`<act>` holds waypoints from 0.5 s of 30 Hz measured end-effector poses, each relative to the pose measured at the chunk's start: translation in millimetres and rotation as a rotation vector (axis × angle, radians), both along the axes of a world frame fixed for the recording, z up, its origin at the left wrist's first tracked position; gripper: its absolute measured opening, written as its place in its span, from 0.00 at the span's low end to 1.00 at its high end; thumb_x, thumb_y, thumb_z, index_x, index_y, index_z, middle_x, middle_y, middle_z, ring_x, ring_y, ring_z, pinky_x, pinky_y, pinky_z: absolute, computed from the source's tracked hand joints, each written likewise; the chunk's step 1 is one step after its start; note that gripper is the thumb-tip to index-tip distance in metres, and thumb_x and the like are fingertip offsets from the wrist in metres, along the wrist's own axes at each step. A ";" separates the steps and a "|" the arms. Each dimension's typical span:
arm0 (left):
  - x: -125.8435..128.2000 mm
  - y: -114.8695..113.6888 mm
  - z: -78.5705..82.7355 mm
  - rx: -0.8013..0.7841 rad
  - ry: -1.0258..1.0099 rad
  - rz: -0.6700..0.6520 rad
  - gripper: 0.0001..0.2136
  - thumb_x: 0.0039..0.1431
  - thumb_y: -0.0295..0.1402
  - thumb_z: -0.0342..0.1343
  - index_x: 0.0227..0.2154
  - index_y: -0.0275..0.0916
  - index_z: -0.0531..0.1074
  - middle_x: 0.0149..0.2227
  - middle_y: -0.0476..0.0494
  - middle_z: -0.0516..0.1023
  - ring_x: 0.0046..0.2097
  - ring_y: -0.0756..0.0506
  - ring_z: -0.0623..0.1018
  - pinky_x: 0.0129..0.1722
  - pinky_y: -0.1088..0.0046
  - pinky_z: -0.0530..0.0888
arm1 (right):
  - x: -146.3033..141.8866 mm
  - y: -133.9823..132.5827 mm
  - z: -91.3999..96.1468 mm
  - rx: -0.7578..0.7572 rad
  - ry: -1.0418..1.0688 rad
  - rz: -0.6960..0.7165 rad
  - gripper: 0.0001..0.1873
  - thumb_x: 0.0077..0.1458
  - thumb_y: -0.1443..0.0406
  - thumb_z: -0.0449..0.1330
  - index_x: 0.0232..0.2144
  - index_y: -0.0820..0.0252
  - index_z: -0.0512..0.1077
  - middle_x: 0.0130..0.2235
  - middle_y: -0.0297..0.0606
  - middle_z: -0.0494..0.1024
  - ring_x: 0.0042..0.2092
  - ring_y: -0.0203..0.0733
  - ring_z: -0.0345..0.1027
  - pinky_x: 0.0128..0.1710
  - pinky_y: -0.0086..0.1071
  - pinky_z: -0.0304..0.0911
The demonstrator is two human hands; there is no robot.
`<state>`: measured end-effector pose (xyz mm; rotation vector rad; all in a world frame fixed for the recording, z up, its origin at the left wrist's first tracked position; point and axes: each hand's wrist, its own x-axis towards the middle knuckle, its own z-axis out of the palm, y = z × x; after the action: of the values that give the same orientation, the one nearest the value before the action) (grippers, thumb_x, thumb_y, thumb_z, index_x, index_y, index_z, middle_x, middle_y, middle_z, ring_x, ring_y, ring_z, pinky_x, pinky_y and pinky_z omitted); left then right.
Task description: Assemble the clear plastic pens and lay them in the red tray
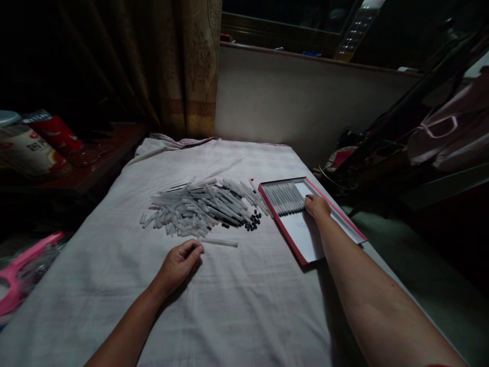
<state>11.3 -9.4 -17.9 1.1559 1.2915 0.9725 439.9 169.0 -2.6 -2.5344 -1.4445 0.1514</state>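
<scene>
A heap of clear pen barrels (202, 206) lies on a white cloth (214, 306), with small black caps (252, 221) at its right edge. One loose barrel (219, 242) lies just in front of the heap. My left hand (179, 265) rests on the cloth near it, fingers curled, thumb and forefinger pinched together. My right hand (316, 206) reaches into a red-edged shallow box (305, 242) and touches the row of pens (284, 199) laid in it, fingers bent down.
A curtain (191, 66) hangs behind the table. Cans (30, 148) stand on a dark shelf at left, a pink plastic item (19, 270) lies at lower left. Bags and clutter (439, 137) fill the right side beyond the table edge.
</scene>
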 end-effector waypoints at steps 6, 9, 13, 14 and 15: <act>1.8 0.5 3.0 -0.008 -0.028 -0.006 0.24 0.51 0.57 0.60 0.27 0.39 0.66 0.17 0.58 0.57 0.19 0.55 0.57 0.18 0.80 0.52 | -11.9 -7.4 9.6 0.040 -0.029 0.018 0.24 0.57 0.65 0.55 0.54 0.60 0.77 0.51 0.50 0.80 0.51 0.55 0.74 0.48 0.41 0.68; 0.9 1.2 1.7 0.014 -0.017 -0.010 0.23 0.53 0.57 0.59 0.27 0.39 0.66 0.17 0.58 0.57 0.19 0.55 0.57 0.18 0.80 0.52 | -28.7 -13.1 20.0 0.104 -0.054 0.085 0.25 0.58 0.65 0.55 0.56 0.62 0.75 0.54 0.51 0.77 0.55 0.55 0.71 0.53 0.42 0.65; -0.4 1.3 -1.1 0.033 -0.007 -0.022 0.22 0.55 0.56 0.58 0.28 0.39 0.66 0.17 0.58 0.58 0.20 0.55 0.57 0.19 0.80 0.53 | -75.3 -33.5 31.2 0.361 -0.033 0.404 0.19 0.58 0.68 0.54 0.49 0.61 0.78 0.52 0.48 0.79 0.54 0.51 0.70 0.56 0.42 0.62; -0.6 1.3 -1.3 0.034 0.000 -0.022 0.22 0.55 0.56 0.57 0.28 0.39 0.67 0.17 0.58 0.58 0.20 0.55 0.57 0.19 0.80 0.54 | -91.0 -42.0 31.4 0.415 -0.001 0.503 0.17 0.58 0.69 0.54 0.46 0.60 0.80 0.49 0.47 0.80 0.51 0.50 0.71 0.55 0.41 0.64; -0.7 1.2 -1.3 0.036 0.008 -0.019 0.22 0.55 0.55 0.57 0.28 0.39 0.67 0.18 0.58 0.58 0.20 0.55 0.57 0.18 0.80 0.54 | -107.4 -51.8 30.3 0.444 0.034 0.597 0.16 0.59 0.69 0.55 0.44 0.59 0.80 0.46 0.46 0.81 0.49 0.49 0.72 0.52 0.39 0.65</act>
<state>10.6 -8.2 -19.2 1.1988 1.2723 0.9815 332.6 117.2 27.7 -1.7008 -1.9243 -0.0326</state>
